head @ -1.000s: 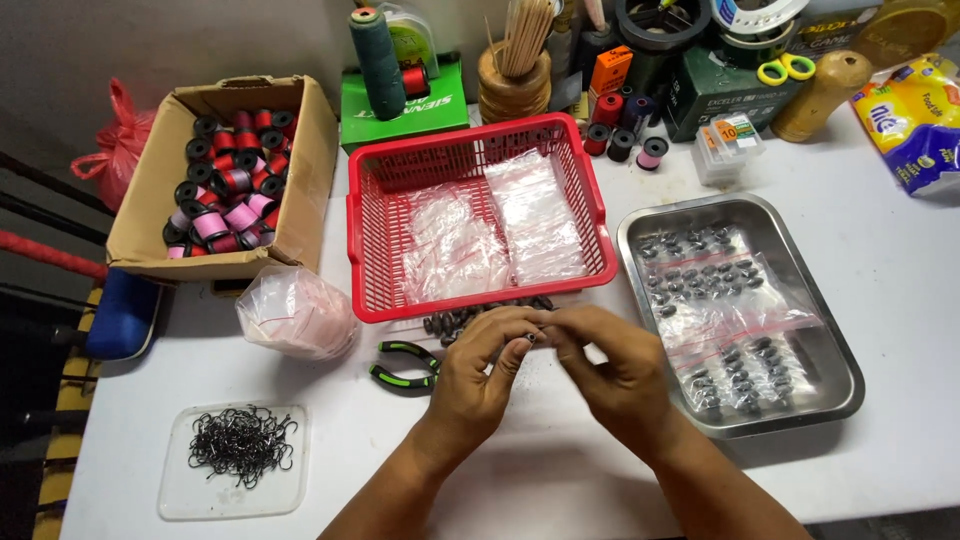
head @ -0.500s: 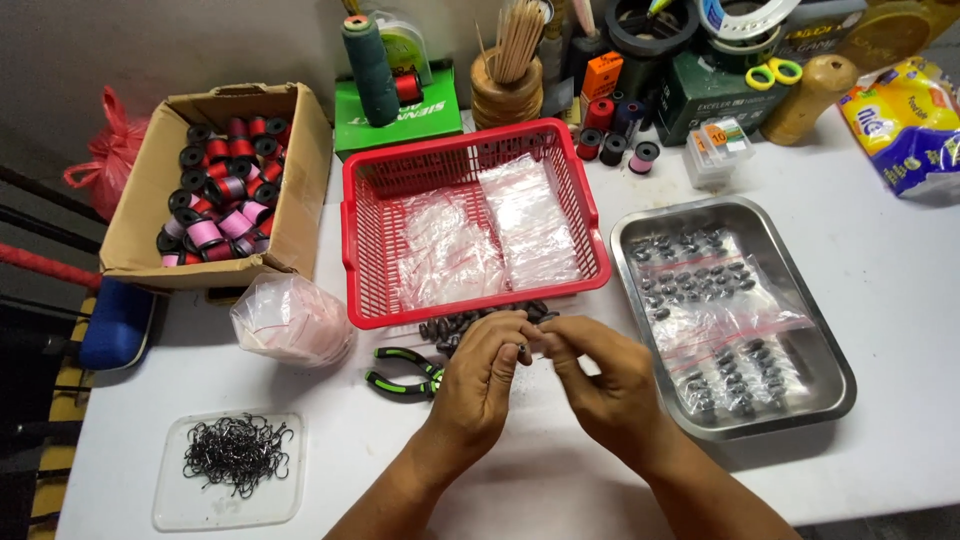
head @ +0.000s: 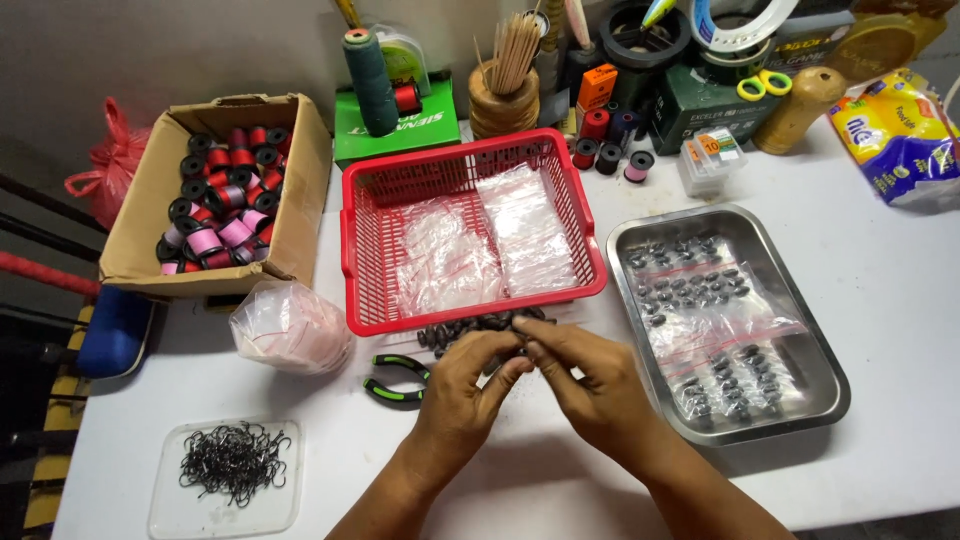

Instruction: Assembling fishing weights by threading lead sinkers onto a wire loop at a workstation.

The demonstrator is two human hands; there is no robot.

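Lower centre: left hand (head: 462, 388) and right hand (head: 590, 385) meet fingertip to fingertip, pinching something too small to identify above the dark sinkers (head: 480, 328), probably hard, dense, best pinched across their middles.

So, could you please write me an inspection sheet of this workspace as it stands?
Surface: white table, crowded along the back.
Job's things: pile of small dark sinkers in front of the red basket, which holds clear zip bags; metal tray with filled bags.
Clutter: cardboard box of thread spools, clear tray of black hooks, green-handled pliers, bundle of clear bags, yellow scissors, tape rolls, a cup of sticks.
Hands: left hand and right hand meet fingertip to fingertip over the pile; what they pinch is too small to tell.
Cables: nothing seen.
Surroundings: grey wall, red plastic bag at the left edge.
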